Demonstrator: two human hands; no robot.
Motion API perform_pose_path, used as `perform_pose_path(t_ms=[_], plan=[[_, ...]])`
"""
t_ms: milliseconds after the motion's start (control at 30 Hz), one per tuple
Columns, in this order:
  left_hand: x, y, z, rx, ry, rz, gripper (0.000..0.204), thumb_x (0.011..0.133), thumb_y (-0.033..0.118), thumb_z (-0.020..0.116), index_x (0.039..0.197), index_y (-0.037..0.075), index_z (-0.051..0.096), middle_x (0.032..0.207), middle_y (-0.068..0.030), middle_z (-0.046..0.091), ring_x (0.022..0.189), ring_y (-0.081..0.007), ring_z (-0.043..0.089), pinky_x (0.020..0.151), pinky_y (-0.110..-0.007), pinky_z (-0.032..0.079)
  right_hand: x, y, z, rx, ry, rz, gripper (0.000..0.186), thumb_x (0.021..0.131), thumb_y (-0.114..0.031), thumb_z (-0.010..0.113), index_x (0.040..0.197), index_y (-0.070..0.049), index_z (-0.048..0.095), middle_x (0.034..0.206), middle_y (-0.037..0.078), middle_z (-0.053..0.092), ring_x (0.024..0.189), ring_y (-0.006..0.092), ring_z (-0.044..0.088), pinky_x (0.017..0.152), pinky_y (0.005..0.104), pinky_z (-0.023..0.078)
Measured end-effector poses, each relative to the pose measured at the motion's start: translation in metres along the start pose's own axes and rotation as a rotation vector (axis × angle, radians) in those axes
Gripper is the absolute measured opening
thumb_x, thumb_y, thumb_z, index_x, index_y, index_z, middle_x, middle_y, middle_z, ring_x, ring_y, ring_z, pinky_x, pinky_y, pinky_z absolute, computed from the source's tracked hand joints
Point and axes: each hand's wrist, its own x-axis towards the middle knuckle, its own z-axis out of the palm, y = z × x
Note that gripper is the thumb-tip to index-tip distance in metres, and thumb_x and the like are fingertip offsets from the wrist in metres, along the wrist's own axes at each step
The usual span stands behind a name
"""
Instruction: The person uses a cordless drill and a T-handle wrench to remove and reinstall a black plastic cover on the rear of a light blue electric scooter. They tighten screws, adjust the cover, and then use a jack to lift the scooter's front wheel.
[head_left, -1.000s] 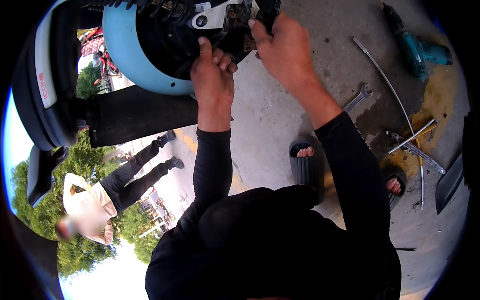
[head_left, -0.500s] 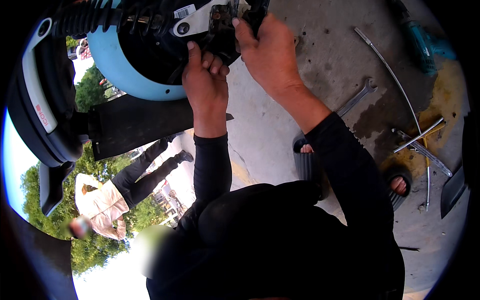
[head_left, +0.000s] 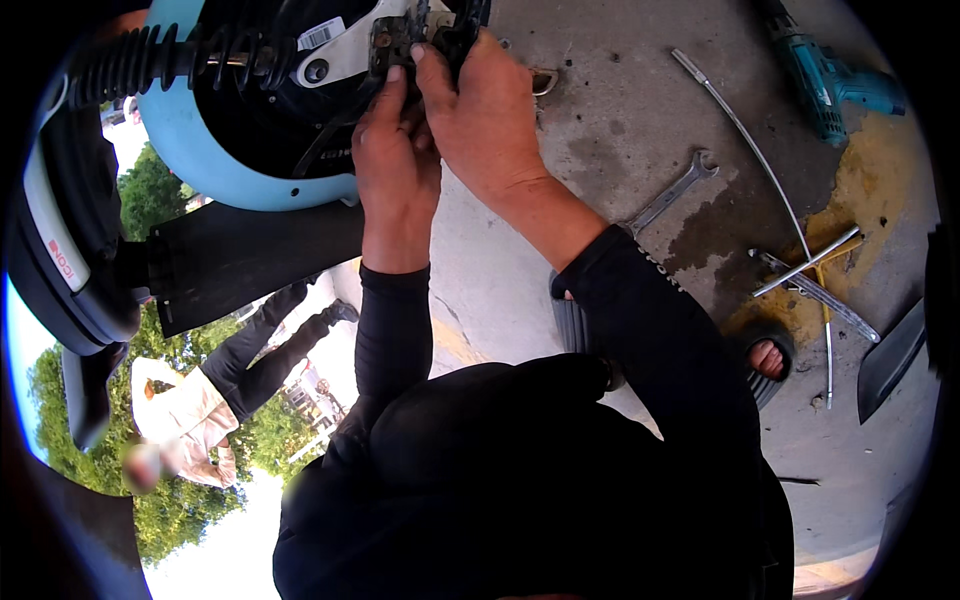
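A scooter's rear end fills the upper left, with a light-blue rounded panel [head_left: 172, 130], a black coil-spring shock absorber [head_left: 150, 65] and a silver bracket arm [head_left: 345, 58]. Beside that arm is a dirty dark metal bracket [head_left: 388, 42]. My left hand [head_left: 398, 190] has its fingers curled and its thumb pressed against the bracket's lower edge. Just to the right, my right hand [head_left: 488, 125] closes round the bracket's black right side, thumb on top. The undersides of both grips are hidden.
A teal power drill [head_left: 825, 85], a wrench [head_left: 675, 195], a long thin metal rod [head_left: 745, 135] and a cross-shaped wrench [head_left: 815, 262] lie on the stained concrete at right. A black mudflap [head_left: 255, 255] hangs below the panel. Another person [head_left: 195, 410] stands at lower left.
The whole view has shifted, so the scooter and floor tools sit further left. My left hand has come closer to the right one, its thumb now up against the bracket.
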Motion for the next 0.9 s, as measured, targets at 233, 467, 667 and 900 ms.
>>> perform_pose_path(t_ms=[233,467,667,900], plan=[[0.011,-0.001,0.003,-0.048,0.033,-0.021,0.014,0.098,0.021,0.059,0.092,0.008,0.061,0.067,0.0061,0.044,0.057,-0.005,0.036,0.054,-0.024,0.028,0.003,-0.012,-0.024,-0.047,-0.219,0.091,0.034,0.095,-0.025,0.059,0.096,0.008,0.049,0.075,0.029,0.065,0.078,0.0413,0.069,0.071,0.0459,0.055],[0.005,-0.001,-0.005,-0.06,0.059,-0.024,0.019,0.094,0.022,0.066,0.082,0.015,0.053,0.06,0.0082,0.035,0.052,-0.0065,0.034,0.054,-0.026,0.032,-0.037,-0.03,-0.234,-1.282,-0.766,0.03,0.034,0.088,-0.024,0.067,0.106,0.001,0.055,0.095,0.021,0.064,0.087,0.0408,0.064,0.076,0.0481,0.051],[0.011,-0.002,0.011,-0.03,0.046,-0.077,0.022,0.094,0.027,0.067,0.083,0.013,0.054,0.059,0.0081,0.034,0.051,-0.0062,0.033,0.053,-0.025,0.032,-0.082,-0.028,-0.354,-1.65,-0.567,-0.094,0.03,0.084,-0.023,0.069,0.098,-0.002,0.053,0.098,0.017,0.062,0.089,0.0354,0.064,0.076,0.0453,0.052],[0.005,0.009,0.005,0.099,0.098,-0.161,0.029,0.094,0.034,0.065,0.082,0.01,0.053,0.053,0.0087,0.031,0.047,-0.0051,0.03,0.05,-0.023,0.029,-0.067,0.014,-0.356,-1.684,-0.321,-0.261,0.021,0.082,-0.017,0.068,0.09,-0.007,0.052,0.084,0.013,0.063,0.084,0.0329,0.065,0.073,0.0457,0.05]])
